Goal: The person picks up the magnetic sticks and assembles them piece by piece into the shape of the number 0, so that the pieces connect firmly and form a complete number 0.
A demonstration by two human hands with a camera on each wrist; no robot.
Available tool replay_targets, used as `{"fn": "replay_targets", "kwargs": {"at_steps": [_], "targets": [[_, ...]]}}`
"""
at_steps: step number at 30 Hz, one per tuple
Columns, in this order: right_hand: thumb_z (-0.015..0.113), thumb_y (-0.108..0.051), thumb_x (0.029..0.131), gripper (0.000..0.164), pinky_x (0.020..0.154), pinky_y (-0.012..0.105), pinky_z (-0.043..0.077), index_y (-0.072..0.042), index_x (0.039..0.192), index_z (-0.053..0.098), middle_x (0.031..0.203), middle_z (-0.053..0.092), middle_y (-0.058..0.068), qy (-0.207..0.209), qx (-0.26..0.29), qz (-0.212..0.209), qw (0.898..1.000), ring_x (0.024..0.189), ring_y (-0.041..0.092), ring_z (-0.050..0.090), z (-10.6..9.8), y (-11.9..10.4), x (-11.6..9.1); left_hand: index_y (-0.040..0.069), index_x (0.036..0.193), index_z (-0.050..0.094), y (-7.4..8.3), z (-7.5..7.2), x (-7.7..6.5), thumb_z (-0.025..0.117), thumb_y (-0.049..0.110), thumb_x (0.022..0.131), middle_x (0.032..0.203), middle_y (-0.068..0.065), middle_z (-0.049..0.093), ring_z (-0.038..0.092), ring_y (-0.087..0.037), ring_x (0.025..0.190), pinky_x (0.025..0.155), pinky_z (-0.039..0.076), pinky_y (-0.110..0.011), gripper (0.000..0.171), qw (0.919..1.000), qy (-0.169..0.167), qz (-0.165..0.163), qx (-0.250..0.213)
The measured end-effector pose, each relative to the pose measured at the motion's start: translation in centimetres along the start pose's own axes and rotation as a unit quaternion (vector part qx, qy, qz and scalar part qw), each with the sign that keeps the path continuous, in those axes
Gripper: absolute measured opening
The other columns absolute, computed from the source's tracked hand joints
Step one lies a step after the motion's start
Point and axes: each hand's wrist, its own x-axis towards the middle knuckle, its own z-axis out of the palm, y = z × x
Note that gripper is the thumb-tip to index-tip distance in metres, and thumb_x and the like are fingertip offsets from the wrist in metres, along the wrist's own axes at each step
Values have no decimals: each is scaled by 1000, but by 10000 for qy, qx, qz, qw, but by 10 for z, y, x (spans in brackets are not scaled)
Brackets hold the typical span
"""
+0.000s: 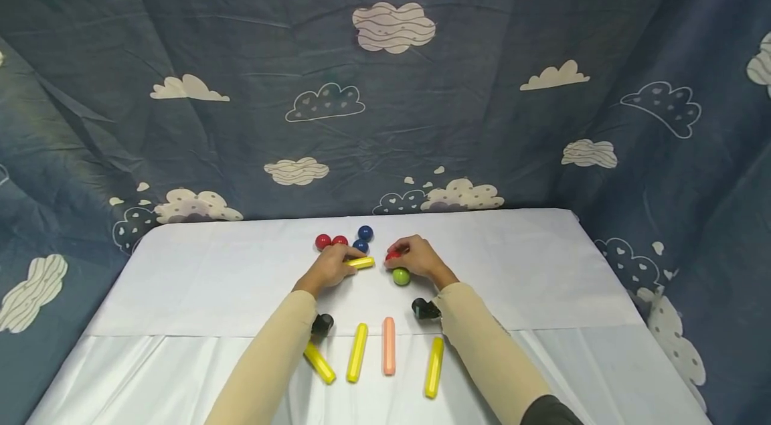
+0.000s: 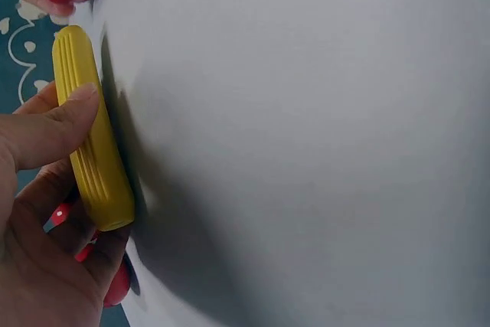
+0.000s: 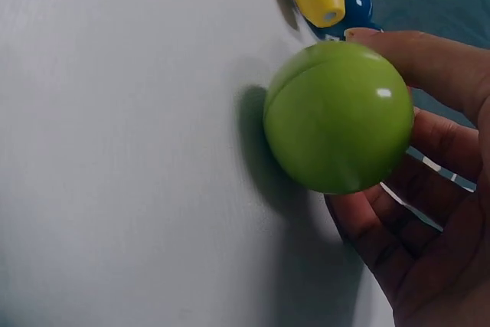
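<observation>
My left hand (image 1: 328, 268) pinches a short yellow ridged stick (image 1: 361, 263), thumb on the near side and fingers behind. In the left wrist view this yellow stick (image 2: 90, 135) lies close over the white cloth. A little to the right, my right hand (image 1: 421, 258) holds a red ball (image 1: 393, 256) between thumb and fingers. That ball also shows in the left wrist view, but is hidden in the right wrist view. In front of it sits a glossy green ball (image 3: 338, 116), overlapping the right fingers there.
Beyond the left hand are two red balls (image 1: 323, 241) and two blue balls (image 1: 365, 233). Nearer me lie three yellow sticks (image 1: 358, 353) and one peach stick (image 1: 388, 346) on the white-covered table (image 1: 530, 264). A cloud-patterned curtain (image 1: 458, 117) stands behind.
</observation>
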Motion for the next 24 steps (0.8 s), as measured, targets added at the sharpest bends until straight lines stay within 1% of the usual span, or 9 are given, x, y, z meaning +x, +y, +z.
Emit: {"fn": "replay_targets", "kwargs": {"at_steps": [3,8,13,19,24], "targets": [[81,-21,77,29,76,30,44,-9,101,72,91,65,2,56,-11,77,10000,83,18,54,0,0,0,15,116,71,-1,-1,4,71,4,84,116,-6,66,57,-25,112,101,41,-43,34,10000,-3,14,15],[82,-20,76,30,78,32,43,-9,102,71,92,65,3,149,-51,126,9998,85,19,54,0,2,1,15,114,72,0,-3,11,72,3,84,113,-5,66,57,-23,107,100,42,-41,32,9999,2,-26,-107],[82,-19,75,30,79,32,44,-8,101,71,92,64,4,181,-6,115,9998,86,19,54,-1,4,3,15,116,71,2,-6,16,71,4,85,116,-5,66,56,-23,108,101,41,-41,33,9995,-124,-133,-250],[81,-15,76,32,82,34,46,-7,106,72,96,67,5,226,208,88,9995,88,19,56,0,3,1,16,117,70,1,-10,22,69,3,87,120,-6,64,54,-24,110,103,39,-42,33,9983,-215,-335,-424],[80,-12,77,34,83,35,47,-5,109,71,99,68,6,352,400,31,9986,88,19,58,2,2,-1,17,119,70,1,-11,25,68,4,88,121,-6,63,53,-23,109,102,40,-41,33,9979,-320,-359,-431]]}}
